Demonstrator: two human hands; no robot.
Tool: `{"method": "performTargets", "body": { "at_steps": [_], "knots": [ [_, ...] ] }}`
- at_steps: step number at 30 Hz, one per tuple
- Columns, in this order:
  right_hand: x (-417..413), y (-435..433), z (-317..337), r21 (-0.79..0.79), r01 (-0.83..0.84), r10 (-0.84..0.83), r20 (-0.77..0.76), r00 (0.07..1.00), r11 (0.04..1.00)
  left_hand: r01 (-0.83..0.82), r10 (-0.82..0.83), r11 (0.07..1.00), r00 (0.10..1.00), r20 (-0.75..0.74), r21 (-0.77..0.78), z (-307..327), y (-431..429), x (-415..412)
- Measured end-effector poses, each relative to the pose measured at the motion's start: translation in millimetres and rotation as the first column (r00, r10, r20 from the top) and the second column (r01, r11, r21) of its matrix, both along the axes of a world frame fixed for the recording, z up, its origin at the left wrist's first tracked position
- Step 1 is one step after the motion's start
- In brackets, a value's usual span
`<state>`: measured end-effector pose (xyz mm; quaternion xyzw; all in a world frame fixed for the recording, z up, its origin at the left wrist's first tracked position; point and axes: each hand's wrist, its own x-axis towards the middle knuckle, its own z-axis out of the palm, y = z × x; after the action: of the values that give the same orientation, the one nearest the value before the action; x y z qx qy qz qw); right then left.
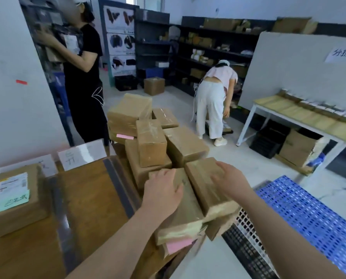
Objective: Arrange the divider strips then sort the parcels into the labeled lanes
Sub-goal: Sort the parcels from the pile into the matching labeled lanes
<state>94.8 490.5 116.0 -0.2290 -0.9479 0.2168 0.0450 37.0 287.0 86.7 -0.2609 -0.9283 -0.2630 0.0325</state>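
Observation:
A pile of taped brown cardboard parcels (pixel 151 141) is stacked just right of the wooden table (pixel 91 200). My left hand (pixel 161 191) rests on the top of the nearest parcel (pixel 185 214), which carries a pink label at its front. My right hand (pixel 231 181) lies with spread fingers on the parcel beside it (pixel 203 187). Two dark divider strips (pixel 118 186) (pixel 60 210) run across the table and split it into lanes. White lane labels (pixel 81 154) stand at the far edge. One parcel with a shipping label and a green note (pixel 14 195) lies in the left lane.
A blue plastic pallet (pixel 313 216) and a black-and-white crate (pixel 248 238) lie on the floor to the right. A person in black holding boxes stands at the back left. Another person bends over by the dark shelves. A white-legged table (pixel 269 109) stands at the right.

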Motion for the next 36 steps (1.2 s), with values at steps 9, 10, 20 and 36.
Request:
{"method": "performTargets", "body": {
  "at_steps": [9,10,20,36],
  "knots": [
    [3.7,89.9,-60.0,-0.456,0.074,-0.025,0.113,0.993,0.887,-0.156,0.118,0.986,0.911,0.395,0.066,-25.7,97.3,18.7],
    [6.5,91.8,-62.5,-0.538,0.093,-0.051,0.092,0.994,0.838,-0.185,0.136,0.98,0.897,0.42,0.078,-26.2,101.6,21.0],
    [21.1,111.6,-60.2,-0.914,-0.068,-0.087,-0.112,0.99,0.4,-0.349,0.129,0.859,0.856,0.5,0.375,-5.0,118.3,32.9],
    [23.4,118.6,-15.6,-0.933,-0.287,-0.043,-0.303,0.952,0.218,-0.572,-0.384,0.447,0.572,0.725,0.688,17.1,121.7,46.0]
  ]
}}
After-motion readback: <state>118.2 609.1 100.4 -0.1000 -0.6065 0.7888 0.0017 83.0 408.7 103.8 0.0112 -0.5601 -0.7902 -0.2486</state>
